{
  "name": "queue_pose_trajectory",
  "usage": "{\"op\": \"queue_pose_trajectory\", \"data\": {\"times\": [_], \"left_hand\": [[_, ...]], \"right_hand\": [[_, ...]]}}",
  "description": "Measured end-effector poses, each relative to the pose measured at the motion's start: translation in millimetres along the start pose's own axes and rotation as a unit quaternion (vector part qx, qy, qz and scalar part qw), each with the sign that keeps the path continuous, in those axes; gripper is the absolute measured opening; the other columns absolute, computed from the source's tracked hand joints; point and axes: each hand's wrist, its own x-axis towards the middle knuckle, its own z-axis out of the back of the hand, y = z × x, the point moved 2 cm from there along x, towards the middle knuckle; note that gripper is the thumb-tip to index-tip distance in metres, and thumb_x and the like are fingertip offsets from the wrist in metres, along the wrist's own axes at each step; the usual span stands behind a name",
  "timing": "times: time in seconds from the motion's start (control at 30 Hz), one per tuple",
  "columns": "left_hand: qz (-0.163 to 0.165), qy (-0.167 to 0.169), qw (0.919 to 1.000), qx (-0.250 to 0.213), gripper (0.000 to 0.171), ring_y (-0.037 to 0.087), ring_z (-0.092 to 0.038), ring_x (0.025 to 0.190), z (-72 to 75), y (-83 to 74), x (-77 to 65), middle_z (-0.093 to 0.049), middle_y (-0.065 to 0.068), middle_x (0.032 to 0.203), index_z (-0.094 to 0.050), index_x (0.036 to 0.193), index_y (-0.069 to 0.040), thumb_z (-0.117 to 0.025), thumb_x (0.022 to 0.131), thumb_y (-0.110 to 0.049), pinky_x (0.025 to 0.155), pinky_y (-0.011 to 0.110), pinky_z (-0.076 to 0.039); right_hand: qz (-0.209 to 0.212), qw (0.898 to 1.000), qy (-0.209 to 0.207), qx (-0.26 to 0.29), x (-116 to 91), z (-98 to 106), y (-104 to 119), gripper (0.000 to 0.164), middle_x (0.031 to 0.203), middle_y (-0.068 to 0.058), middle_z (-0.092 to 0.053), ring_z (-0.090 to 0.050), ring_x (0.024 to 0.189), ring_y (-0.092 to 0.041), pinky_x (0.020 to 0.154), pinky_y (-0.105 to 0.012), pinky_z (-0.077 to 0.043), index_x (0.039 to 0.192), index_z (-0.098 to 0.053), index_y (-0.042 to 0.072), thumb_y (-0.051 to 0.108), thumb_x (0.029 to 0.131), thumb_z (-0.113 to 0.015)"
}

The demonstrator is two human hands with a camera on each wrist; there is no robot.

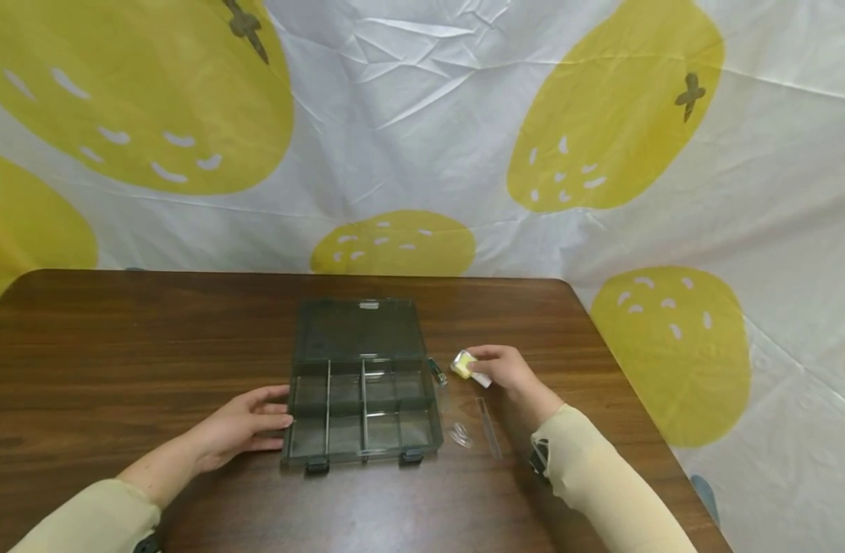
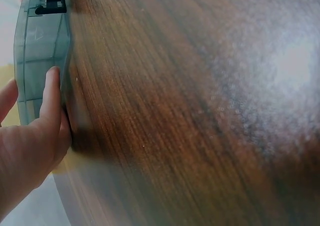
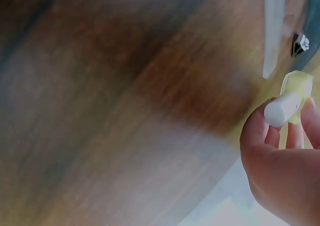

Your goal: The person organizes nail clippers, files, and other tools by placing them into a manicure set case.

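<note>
A dark translucent compartment box (image 1: pixel 346 434) lies on the table with its lid (image 1: pixel 356 330) folded back. My left hand (image 1: pixel 239 430) rests against the box's left wall, its fingers extended. In the left wrist view, one finger of that hand (image 2: pixel 32 146) lies along the side of the box (image 2: pixel 42 45). To the right of the box, my right hand (image 1: pixel 508 372) pinches a small nail polish bottle (image 1: pixel 462 364) with yellow contents. Its white cap (image 3: pixel 280 110) points toward the camera in the right wrist view.
Beside the box's right wall lies a nail clipper (image 1: pixel 437 372). Nearer the front are small clear oval pieces (image 1: pixel 460 435) and a clear flat strip (image 1: pixel 488 428). Brown wood tabletop (image 1: pixel 153 338) runs back to a lemon-patterned curtain (image 1: pixel 422 138).
</note>
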Motion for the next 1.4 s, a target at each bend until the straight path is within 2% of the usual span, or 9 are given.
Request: {"op": "queue_pose_trajectory", "data": {"times": [0.13,0.33,0.5,0.73,1.03,1.4], "left_hand": [[0.000,0.000,1.0000,-0.003,0.071,0.024,-0.052,0.113,0.0,0.5,0.6,-0.029,0.038,0.138,-0.010,0.144,0.011,-0.054,0.093,-0.008,0.091,0.042,-0.053],[0.001,-0.002,1.0000,-0.002,0.071,0.023,-0.052,0.112,0.6,0.1,0.9,-0.029,0.039,0.138,-0.010,0.145,0.011,-0.054,0.093,-0.008,0.091,0.042,-0.053],[0.000,0.002,1.0000,0.000,0.071,0.024,-0.052,0.113,0.5,-0.2,1.8,-0.028,0.039,0.139,-0.010,0.145,0.010,-0.054,0.093,-0.009,0.091,0.041,-0.053],[0.001,-0.001,1.0000,0.001,0.071,0.022,-0.053,0.111,1.0,0.1,2.0,-0.029,0.038,0.139,-0.011,0.145,0.010,-0.054,0.093,-0.009,0.091,0.041,-0.053],[0.005,0.005,1.0000,0.000,0.071,0.025,-0.051,0.115,2.5,0.6,0.7,-0.027,0.039,0.140,-0.009,0.145,0.009,-0.054,0.093,-0.010,0.092,0.041,-0.053],[0.002,0.001,1.0000,-0.003,0.071,0.022,-0.053,0.111,2.8,2.4,1.2,-0.030,0.038,0.138,-0.010,0.145,0.010,-0.055,0.093,-0.009,0.091,0.042,-0.053]], "right_hand": [[-0.004,0.999,0.031,0.041,-2.7,2.4,4.7,0.038,0.075,0.005,-0.064,-0.056,0.065,-0.004,0.059,-0.015,-0.048,0.119,-0.053,-0.017,-0.004,0.084,-0.059],[-0.011,0.996,0.064,0.056,-7.5,6.0,16.9,0.040,0.076,0.010,-0.063,-0.057,0.068,-0.004,0.062,-0.015,-0.049,0.123,-0.050,-0.016,-0.001,0.086,-0.058],[-0.022,0.993,0.092,0.071,-9.6,7.0,24.4,0.040,0.077,0.010,-0.065,-0.059,0.070,-0.005,0.063,-0.016,-0.051,0.125,-0.049,-0.014,-0.001,0.088,-0.057],[-0.016,0.989,0.123,0.084,-12.1,4.7,35.1,0.043,0.078,0.008,-0.065,-0.060,0.071,-0.005,0.064,-0.015,-0.052,0.127,-0.045,-0.016,-0.002,0.088,-0.055],[-0.007,0.987,0.148,0.069,-14.3,-2.5,48.7,0.044,0.081,0.008,-0.065,-0.061,0.072,-0.005,0.064,-0.014,-0.052,0.129,-0.043,-0.017,-0.002,0.089,-0.054],[-0.005,0.983,0.174,0.051,-17.2,-15.1,63.2,0.043,0.082,0.007,-0.065,-0.061,0.073,-0.004,0.066,-0.015,-0.052,0.128,-0.045,-0.016,-0.003,0.089,-0.055]]}}
